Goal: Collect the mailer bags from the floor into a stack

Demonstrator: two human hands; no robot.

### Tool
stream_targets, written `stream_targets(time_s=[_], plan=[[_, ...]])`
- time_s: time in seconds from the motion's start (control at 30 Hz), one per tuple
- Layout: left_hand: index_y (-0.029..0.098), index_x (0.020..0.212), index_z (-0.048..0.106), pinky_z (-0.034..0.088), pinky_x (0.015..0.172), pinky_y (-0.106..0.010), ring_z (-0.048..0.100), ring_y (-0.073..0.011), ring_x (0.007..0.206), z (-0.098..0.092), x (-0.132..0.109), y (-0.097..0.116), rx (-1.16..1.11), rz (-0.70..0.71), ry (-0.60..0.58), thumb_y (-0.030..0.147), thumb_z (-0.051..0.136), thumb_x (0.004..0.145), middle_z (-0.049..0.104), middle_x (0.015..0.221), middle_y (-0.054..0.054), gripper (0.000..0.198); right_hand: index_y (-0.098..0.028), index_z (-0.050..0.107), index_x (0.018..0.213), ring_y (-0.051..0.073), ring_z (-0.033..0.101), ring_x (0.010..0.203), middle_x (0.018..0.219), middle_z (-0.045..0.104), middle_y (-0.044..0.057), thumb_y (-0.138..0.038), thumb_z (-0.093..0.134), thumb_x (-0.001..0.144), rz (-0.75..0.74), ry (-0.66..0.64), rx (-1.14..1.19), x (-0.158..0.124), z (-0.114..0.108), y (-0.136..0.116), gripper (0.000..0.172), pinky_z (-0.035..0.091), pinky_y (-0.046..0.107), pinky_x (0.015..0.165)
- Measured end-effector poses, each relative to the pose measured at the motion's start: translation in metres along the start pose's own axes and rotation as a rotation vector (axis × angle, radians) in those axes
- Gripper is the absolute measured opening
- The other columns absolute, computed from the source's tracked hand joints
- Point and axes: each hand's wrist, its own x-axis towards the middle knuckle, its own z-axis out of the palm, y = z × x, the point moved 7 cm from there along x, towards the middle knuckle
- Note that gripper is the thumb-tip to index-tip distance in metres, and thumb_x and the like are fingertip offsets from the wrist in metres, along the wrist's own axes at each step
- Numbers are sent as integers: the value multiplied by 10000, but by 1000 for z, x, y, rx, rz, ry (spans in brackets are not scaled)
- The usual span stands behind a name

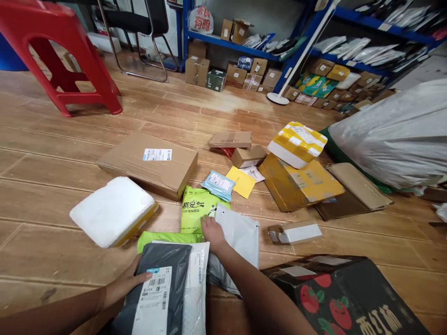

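My left hand [127, 284] grips the left edge of a dark grey mailer bag [174, 260], its thumb lying on the white shipping label [153, 298]. Beside it, under the thumb side, runs a whitish plastic mailer [197, 279]. A bright green bag [164, 237] sticks out beneath. My right hand [213, 235] reaches forward with fingers bent onto a green mailer bag [192, 211] printed with black lettering; its fingertips are partly hidden. Next to that hand lies a light grey mailer bag [239, 237]. A blue-and-white packet [219, 184] rests on the green bag's far end.
On the wooden floor lie a large flat carton [153, 163], a white parcel [111, 209], a yellow envelope [240, 181], a yellow-taped box [300, 181] and a long narrow box [295, 231]. A black tomato-print carton [345, 298] stands right. Behind are a red stool [66, 60] and blue shelves [230, 42].
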Motion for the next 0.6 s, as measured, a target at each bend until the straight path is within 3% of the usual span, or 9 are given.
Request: stream_targets(time_s=[0.07, 0.17, 0.23, 0.37, 0.5, 0.6], plan=[[212, 1283, 538, 299, 1165, -473, 457, -369, 1303, 3, -1, 8, 33, 33, 21, 799, 687, 454, 687, 1142, -133, 1026, 28, 364, 1392, 379, 457, 1173, 1337, 461, 285, -85, 694, 686, 44, 28, 8, 25, 3, -3, 787, 477, 468, 917], [175, 1291, 531, 284, 1167, -497, 435, -383, 1316, 0, 1, 5, 92, 26, 83, 755, 679, 496, 636, 1235, -156, 995, -3, 464, 1325, 351, 503, 1122, 1243, 530, 281, -22, 441, 826, 104, 99, 75, 40, 0, 9, 500, 480, 474, 870], [144, 1290, 526, 278, 1163, -510, 413, -391, 1332, -5, 3, -4, 150, -12, 142, 708, 674, 517, 601, 1278, -179, 969, -43, 565, 1212, 338, 522, 1102, 1199, 566, 267, 11, 347, 830, 160, 157, 150, 39, -9, 27, 442, 481, 468, 845], [110, 1280, 522, 322, 1137, -498, 434, -384, 1316, -12, 4, -11, 239, -40, 205, 660, 628, 557, 563, 1317, -203, 915, -97, 647, 827, 336, 560, 1018, 994, 654, 214, 36, 463, 683, 289, 311, 390, 23, -48, 78, 269, 447, 476, 882], [74, 1312, 471, 347, 1126, -454, 462, -366, 1293, -8, 0, 0, 258, -48, 193, 608, 630, 520, 541, 1350, -203, 968, -179, 609, 767, 267, 603, 942, 890, 689, 70, -112, 562, 592, 366, 512, 830, -7, -90, 126, 193, 468, 377, 893], [76, 1352, 426, 452, 1043, -405, 527, -334, 1238, -1, -4, 6, 180, -53, 164, 569, 619, 560, 565, 1334, -182, 952, -199, 550, 694, 215, 633, 754, 714, 670, 27, -213, 531, 580, 433, 542, 1225, -35, -90, 153, 117, 531, 320, 733]])
